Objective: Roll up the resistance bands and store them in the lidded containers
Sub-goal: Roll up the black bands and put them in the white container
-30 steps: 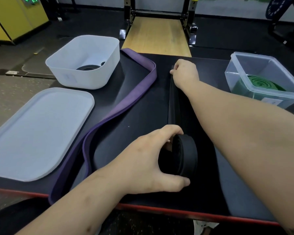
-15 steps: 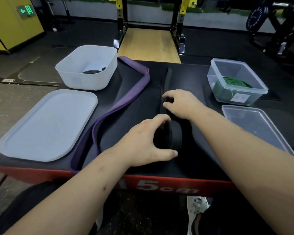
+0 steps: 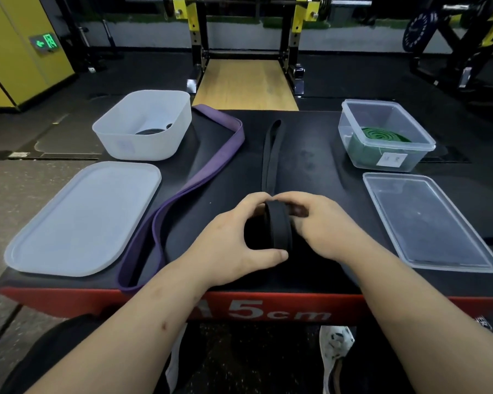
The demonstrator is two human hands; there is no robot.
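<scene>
A black resistance band (image 3: 278, 226) is partly rolled into a coil near the front of the black platform (image 3: 313, 143); its loose tail (image 3: 271, 155) stretches away from me. My left hand (image 3: 236, 243) grips the coil from the left, and my right hand (image 3: 322, 223) holds it from the right. A purple band (image 3: 199, 177) lies flat and unrolled to the left. The white tub (image 3: 143, 123) at back left holds a rolled black band (image 3: 154, 130). The clear tub (image 3: 387, 135) at back right holds a rolled green band (image 3: 379, 135).
A white lid (image 3: 80, 217) lies at front left and a clear lid (image 3: 427, 223) at front right. The platform has a red front edge marked "5cm". A squat rack and wooden lifting platform (image 3: 245, 83) stand beyond. My shoe (image 3: 336, 342) shows on the floor below.
My right hand has come back from the far end of the black band to the coil. The view has pulled back and both hands now hold the roll.
</scene>
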